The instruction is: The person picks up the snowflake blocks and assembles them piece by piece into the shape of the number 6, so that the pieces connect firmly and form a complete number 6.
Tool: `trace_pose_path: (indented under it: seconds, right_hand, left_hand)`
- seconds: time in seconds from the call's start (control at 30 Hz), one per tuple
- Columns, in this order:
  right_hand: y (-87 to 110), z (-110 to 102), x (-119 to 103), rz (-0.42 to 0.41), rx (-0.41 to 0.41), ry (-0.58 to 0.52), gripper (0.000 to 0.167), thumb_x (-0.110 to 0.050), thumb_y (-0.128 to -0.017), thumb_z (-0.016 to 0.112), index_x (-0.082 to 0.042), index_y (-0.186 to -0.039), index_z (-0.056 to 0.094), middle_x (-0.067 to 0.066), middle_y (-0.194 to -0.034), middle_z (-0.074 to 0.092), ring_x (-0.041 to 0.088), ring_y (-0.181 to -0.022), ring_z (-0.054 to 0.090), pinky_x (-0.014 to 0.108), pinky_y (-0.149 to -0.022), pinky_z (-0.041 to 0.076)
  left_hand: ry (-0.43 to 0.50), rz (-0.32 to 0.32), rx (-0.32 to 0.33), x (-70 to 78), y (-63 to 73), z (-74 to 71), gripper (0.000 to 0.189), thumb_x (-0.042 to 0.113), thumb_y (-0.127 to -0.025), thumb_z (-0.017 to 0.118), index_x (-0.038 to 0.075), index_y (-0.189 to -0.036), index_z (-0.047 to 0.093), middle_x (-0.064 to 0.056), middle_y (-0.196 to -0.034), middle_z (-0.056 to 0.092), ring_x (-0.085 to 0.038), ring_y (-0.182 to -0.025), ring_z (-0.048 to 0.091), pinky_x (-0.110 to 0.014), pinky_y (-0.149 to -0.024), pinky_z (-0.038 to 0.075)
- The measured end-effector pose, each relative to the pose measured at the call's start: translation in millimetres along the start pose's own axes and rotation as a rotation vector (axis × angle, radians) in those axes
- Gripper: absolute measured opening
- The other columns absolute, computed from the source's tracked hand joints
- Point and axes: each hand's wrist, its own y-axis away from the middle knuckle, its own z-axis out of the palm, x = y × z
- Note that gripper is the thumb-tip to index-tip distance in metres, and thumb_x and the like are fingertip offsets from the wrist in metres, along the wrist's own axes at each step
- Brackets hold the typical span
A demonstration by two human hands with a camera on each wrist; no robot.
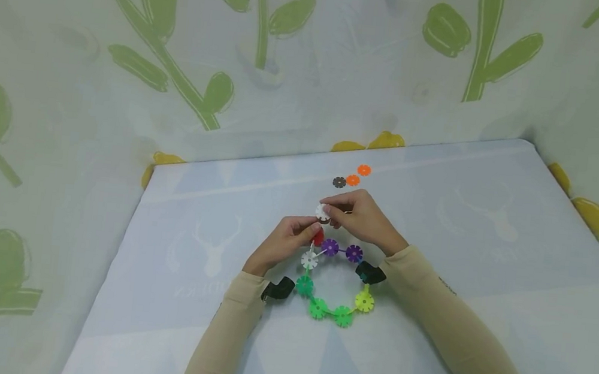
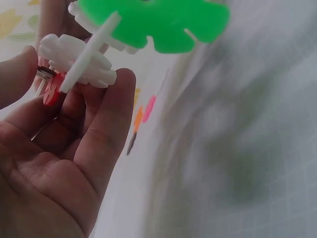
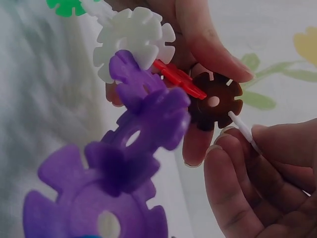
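My right hand (image 1: 364, 217) pinches a white slotted snowflake disc (image 1: 322, 212) between thumb and fingers. Seen edge-on in the right wrist view, that disc meets the rim of a brown snowflake disc (image 3: 224, 113). My left hand (image 1: 282, 244) holds the brown disc, thumb on one side and fingers on the other. A red disc (image 3: 179, 79) is slotted into the brown one and joins it to a ring of linked discs. Around the ring run white (image 1: 310, 261), purple (image 1: 330, 248), green (image 1: 318, 309) and yellow (image 1: 364, 302) discs, partly hidden by the right wrist camera.
Beyond the hands, a dark disc (image 1: 339, 182) and two orange discs (image 1: 364, 170) lie loose on the pale table cover (image 1: 170, 295). Behind the table's far edge hangs a whitish sheet (image 1: 330, 93) printed with green leaves. Black cameras (image 1: 280, 288) are strapped at both wrists.
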Motion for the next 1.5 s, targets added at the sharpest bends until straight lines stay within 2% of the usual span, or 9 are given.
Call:
trace_pose_path:
  seconds: [0.13,0.27,0.33,0.47,0.53,0.77,0.97,1.27,1.5]
  right_hand:
    - [0.0,-1.7,-0.9,0.010,0.003,-0.001,0.029,-0.012,-0.101,0.066,0.004,-0.124,0.072,0.017,-0.093,0.077,0.018,-0.072,0.070,0.032,-0.074,0.061]
    - [0.2,-2.9,-2.7,0.026,0.023,-0.003,0.027,-0.012,-0.100,0.067,0.003,-0.122,0.073,0.017,-0.093,0.077,0.020,-0.072,0.068,0.033,-0.075,0.061]
    - [0.0,-3.0,-2.7,0.025,0.030,-0.007,0.025,-0.012,-0.100,0.068,0.002,-0.120,0.074,0.016,-0.092,0.076,0.020,-0.071,0.068,0.031,-0.074,0.061]
    - [-0.4,-3.0,-1.0,0.004,0.028,-0.045,0.023,-0.011,-0.100,0.067,0.001,-0.117,0.074,0.016,-0.092,0.075,0.019,-0.071,0.068,0.028,-0.073,0.060]
    - [-0.1,-3.3,-0.1,-0.004,0.027,-0.056,0.023,-0.011,-0.100,0.067,0.001,-0.117,0.074,0.016,-0.093,0.076,0.019,-0.072,0.068,0.029,-0.072,0.061]
    - [0.1,-6.2,1.4,0.023,0.053,-0.020,0.021,-0.012,-0.100,0.067,0.000,-0.116,0.075,0.016,-0.093,0.075,0.020,-0.072,0.068,0.033,-0.073,0.061]
    - [-1.5,-4.9,2.5,0.031,0.038,-0.009,0.022,-0.012,-0.100,0.067,0.000,-0.118,0.074,0.015,-0.093,0.076,0.020,-0.071,0.067,0.028,-0.071,0.061]
    - [-1.0,-2.0,-2.8,0.025,0.035,-0.029,0.022,-0.007,-0.100,0.066,0.003,-0.118,0.074,0.017,-0.092,0.076,0.021,-0.070,0.066,0.029,-0.070,0.060]
    - [0.7,-2.2,-2.1,0.025,0.050,-0.040,0.024,-0.011,-0.100,0.066,0.002,-0.118,0.074,0.018,-0.088,0.074,0.019,-0.069,0.064,0.031,-0.070,0.059]
  left_hand:
    - [-0.008,-0.010,-0.002,-0.9,-0.1,0.2,0.041,0.024,-0.111,0.050,-0.008,-0.135,0.062,-0.011,-0.094,0.070,-0.014,-0.096,0.068,-0.042,-0.100,0.058]
    - [-0.048,-0.011,0.009,-1.6,0.0,0.3,0.043,0.028,-0.110,0.052,-0.003,-0.139,0.061,-0.020,-0.106,0.073,-0.020,-0.113,0.069,-0.044,-0.103,0.057]
    - [-0.048,-0.010,0.018,-2.7,-0.5,0.5,0.043,0.026,-0.110,0.052,-0.002,-0.140,0.060,-0.018,-0.105,0.073,-0.019,-0.112,0.069,-0.042,-0.101,0.058]
    - [0.014,-0.016,0.034,-3.8,-1.6,1.7,0.038,0.018,-0.109,0.052,-0.003,-0.141,0.058,-0.006,-0.096,0.070,-0.013,-0.091,0.068,-0.037,-0.092,0.061]
    - [0.031,-0.016,0.040,-4.0,-2.1,2.0,0.037,0.016,-0.109,0.052,-0.004,-0.141,0.056,-0.003,-0.097,0.070,-0.009,-0.088,0.068,-0.035,-0.090,0.062]
    - [0.031,-0.053,0.044,-2.0,-0.6,0.6,0.048,0.022,-0.108,0.055,0.001,-0.151,0.046,-0.024,-0.117,0.070,-0.009,-0.098,0.069,-0.045,-0.101,0.058]
    - [0.036,-0.064,0.029,-3.5,-0.1,-0.6,0.053,0.029,-0.108,0.056,0.002,-0.152,0.044,-0.025,-0.126,0.069,-0.009,-0.105,0.069,-0.045,-0.105,0.055]
    - [0.060,-0.033,0.014,-3.9,-0.4,-0.1,0.043,0.024,-0.109,0.054,-0.003,-0.142,0.052,-0.027,-0.126,0.069,-0.007,-0.102,0.070,-0.043,-0.104,0.056]
    - [0.084,-0.012,0.004,-3.3,-1.3,0.9,0.041,0.021,-0.109,0.054,-0.006,-0.140,0.054,-0.030,-0.127,0.067,-0.005,-0.103,0.070,-0.041,-0.104,0.057]
